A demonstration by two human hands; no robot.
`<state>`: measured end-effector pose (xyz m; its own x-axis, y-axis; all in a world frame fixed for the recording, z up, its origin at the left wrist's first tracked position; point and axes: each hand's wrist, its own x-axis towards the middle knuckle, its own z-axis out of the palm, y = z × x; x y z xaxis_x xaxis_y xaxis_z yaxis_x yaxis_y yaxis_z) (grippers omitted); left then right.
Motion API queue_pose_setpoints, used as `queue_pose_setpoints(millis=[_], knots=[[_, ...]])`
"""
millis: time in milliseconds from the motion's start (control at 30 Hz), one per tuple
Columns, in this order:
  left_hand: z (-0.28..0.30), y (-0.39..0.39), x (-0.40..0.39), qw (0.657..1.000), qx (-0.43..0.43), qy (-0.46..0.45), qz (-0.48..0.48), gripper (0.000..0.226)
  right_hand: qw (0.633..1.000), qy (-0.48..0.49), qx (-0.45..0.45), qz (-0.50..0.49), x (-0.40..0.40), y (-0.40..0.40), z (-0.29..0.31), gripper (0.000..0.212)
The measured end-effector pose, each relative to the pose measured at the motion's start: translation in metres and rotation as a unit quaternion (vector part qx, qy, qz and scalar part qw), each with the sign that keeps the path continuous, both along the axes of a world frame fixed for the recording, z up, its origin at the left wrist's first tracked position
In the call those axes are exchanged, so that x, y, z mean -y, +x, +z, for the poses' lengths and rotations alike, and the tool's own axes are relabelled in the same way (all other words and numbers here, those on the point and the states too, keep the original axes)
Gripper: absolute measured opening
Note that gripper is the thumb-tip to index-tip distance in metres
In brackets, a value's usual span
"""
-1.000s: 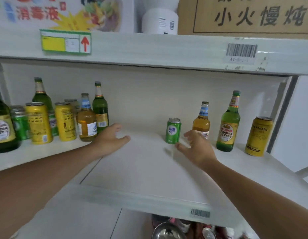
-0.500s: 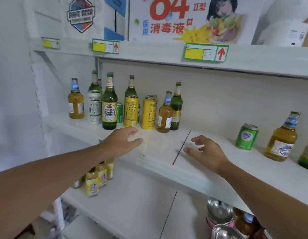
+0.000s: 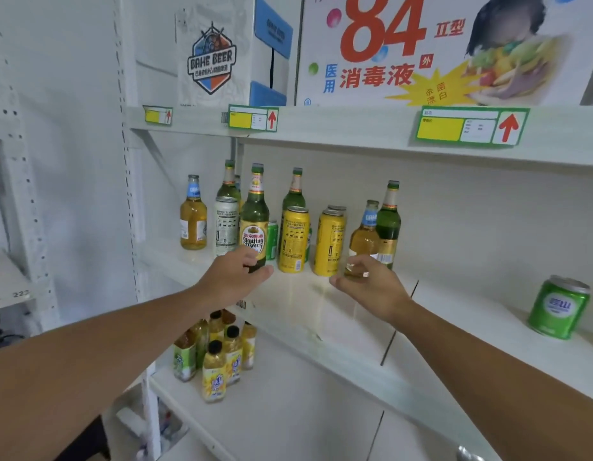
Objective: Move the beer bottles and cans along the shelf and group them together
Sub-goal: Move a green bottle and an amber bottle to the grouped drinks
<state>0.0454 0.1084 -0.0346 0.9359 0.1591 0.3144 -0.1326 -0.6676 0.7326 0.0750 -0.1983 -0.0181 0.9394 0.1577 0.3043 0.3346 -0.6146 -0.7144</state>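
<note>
Lower centre: left hand [image 3: 233,277] reaching with loose, spread fingers, grip released, fingertips at the base of the green Yanjing Beer bottle [image 3: 254,221]; actual contact impossible to tell. Right hand [image 3: 371,287] beside it, fingers half curled and holding nothing, just before the amber bottle [image 3: 363,241]. Behind, on the shelf [image 3: 321,311], two yellow cans [image 3: 293,239] among the grouped bottles. Far right, well apart, a lone green can [image 3: 558,307]. Upper frame: "DAHE BEER" box [image 3: 212,58] and "84" carton [image 3: 404,48].

shelf [image 3: 338,314] white | left: bottles [image 3: 254,217] and cans [image 3: 293,239] clustered | far right: green can [image 3: 558,307] alone
</note>
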Motion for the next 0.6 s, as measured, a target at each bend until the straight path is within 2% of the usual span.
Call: queue_pose_setpoints(millis=[200,400,600], knots=[[0.016,0.043,-0.010,0.993,0.065,-0.056,0.081,0.050,0.997,0.052,0.023,-0.057,0.009,0.053,0.006,0.043],[0.010,0.079,-0.010,0.981,0.124,-0.099,0.112,0.070,0.989,0.078,0.029,-0.126,0.030,0.099,-0.006,0.053],[0.011,0.095,-0.014,0.976,0.143,-0.104,0.131,0.074,0.988,0.118,0.039,-0.093,0.027,0.126,-0.013,0.054]])
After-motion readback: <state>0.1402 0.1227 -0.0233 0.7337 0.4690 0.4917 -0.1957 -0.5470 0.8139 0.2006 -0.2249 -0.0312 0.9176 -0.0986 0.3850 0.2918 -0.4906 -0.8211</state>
